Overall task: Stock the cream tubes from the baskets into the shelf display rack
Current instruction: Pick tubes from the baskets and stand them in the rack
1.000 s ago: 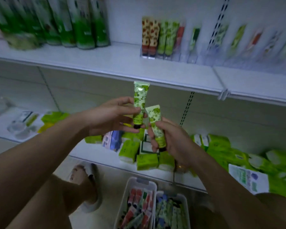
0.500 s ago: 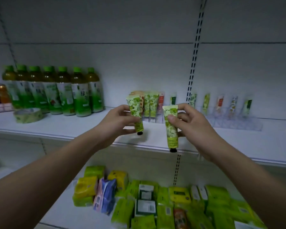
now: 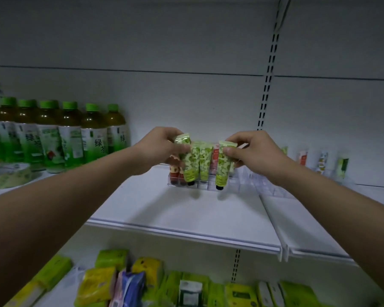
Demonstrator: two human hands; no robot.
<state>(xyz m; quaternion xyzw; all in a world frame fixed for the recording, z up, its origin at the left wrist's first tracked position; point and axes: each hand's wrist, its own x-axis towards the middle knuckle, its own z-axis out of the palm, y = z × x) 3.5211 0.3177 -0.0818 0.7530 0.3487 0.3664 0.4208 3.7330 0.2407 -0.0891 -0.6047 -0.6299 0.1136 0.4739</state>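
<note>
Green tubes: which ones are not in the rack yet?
The two held ones: the left hand pinches one green tube, the right hand pinches another. Both hang cap-down in front of the clear rack; the green tube between them already stands inside.

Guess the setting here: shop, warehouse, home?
Likely a small retail shop: slotted-upright shelving, a row of green tea bottles facing out, and a clear display rack holding cream tubes.

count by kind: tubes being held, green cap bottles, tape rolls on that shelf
cream tubes held: 2
bottles: 7, the leftmost cut by the frame edge
tape roll: 1
total: 10
</note>
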